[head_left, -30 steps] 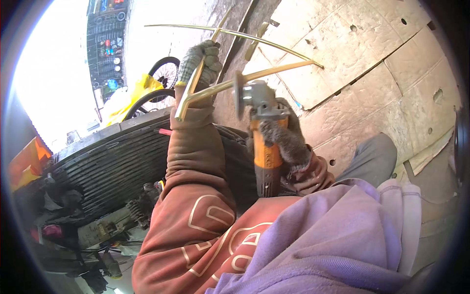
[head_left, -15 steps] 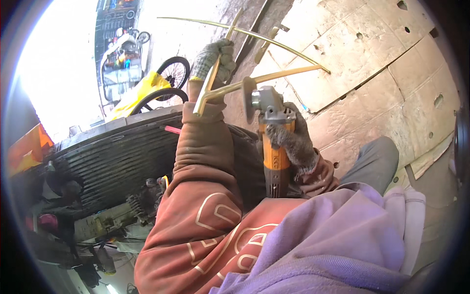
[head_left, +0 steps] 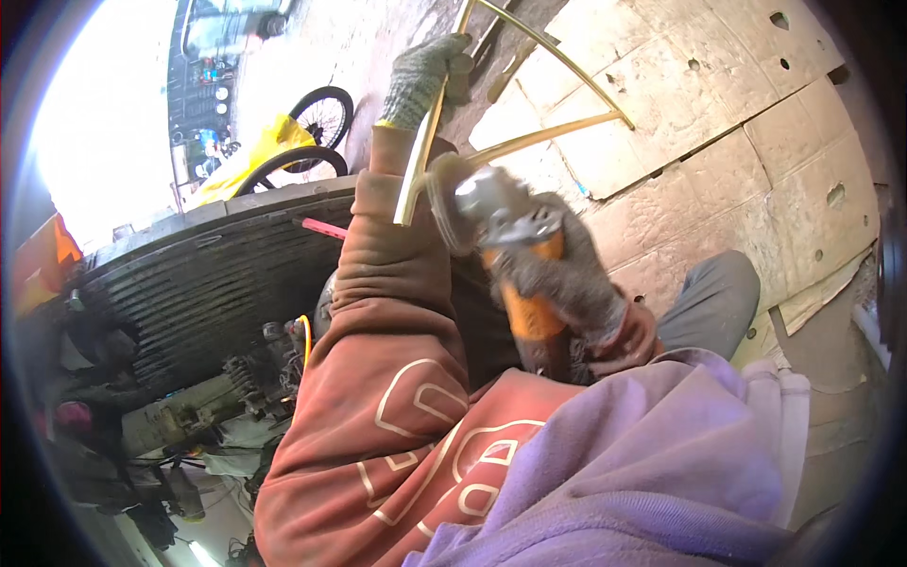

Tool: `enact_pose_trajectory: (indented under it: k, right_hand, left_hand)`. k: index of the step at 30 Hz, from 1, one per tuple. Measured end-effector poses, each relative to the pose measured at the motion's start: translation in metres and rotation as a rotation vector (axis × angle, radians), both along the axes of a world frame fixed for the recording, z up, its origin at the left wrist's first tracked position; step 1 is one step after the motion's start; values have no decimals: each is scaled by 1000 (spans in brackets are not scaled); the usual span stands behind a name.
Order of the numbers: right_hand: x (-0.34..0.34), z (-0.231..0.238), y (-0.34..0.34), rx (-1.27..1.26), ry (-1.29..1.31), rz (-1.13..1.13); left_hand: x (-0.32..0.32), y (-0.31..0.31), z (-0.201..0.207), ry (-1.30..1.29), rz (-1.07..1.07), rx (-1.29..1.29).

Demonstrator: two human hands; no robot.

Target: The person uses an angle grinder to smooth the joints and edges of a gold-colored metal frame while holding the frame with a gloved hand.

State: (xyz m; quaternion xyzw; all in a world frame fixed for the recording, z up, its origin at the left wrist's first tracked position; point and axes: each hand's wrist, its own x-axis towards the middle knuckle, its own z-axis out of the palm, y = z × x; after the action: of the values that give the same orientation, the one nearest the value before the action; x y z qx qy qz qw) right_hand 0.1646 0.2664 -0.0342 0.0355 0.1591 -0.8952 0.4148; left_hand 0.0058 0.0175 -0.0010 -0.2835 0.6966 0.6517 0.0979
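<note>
In a grey knitted glove, my left hand is wrapped round one tube of a shiny gold-coloured metal frame. The frame looks like bicycle tubing, with thin bars meeting at angles; its top runs out of view. Also gloved, my right hand grips an orange and black angle grinder with a silver head. Its round disc is blurred and sits at the near joint of the frame, in front of one bar. Whether the disc touches the metal I cannot tell.
Flattened cardboard with holes covers the ground ahead and right. Two bicycle wheels and a yellow sheet lie at upper left. A dark ribbed panel stands left of my arm, with a red stick beside it.
The grinder has tilted, its disc shifting left and slightly down towards the frame's near joint. My left hand and the frame have moved up a little, taking the frame's top out of view.
</note>
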Motion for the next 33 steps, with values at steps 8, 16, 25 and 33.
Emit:
enact_pose_trajectory:
  k: [8, 16, 25, 33]
  right_hand:
    - [6, 11, -3, 66, 84, 31]
    - [-14, -34, 15, 224, 58, 27]
    - [-7, -30, 14, 347, 57, 97]
    - [-2, -27, 12, 409, 145, 191]
  left_hand:
    - [4, 4, -3, 94, -76, -109]
    - [13, 65, 40, 137, -225, -424]
    - [14, 58, 26, 140, -116, -334]
    - [29, 64, 35, 101, -299, -467]
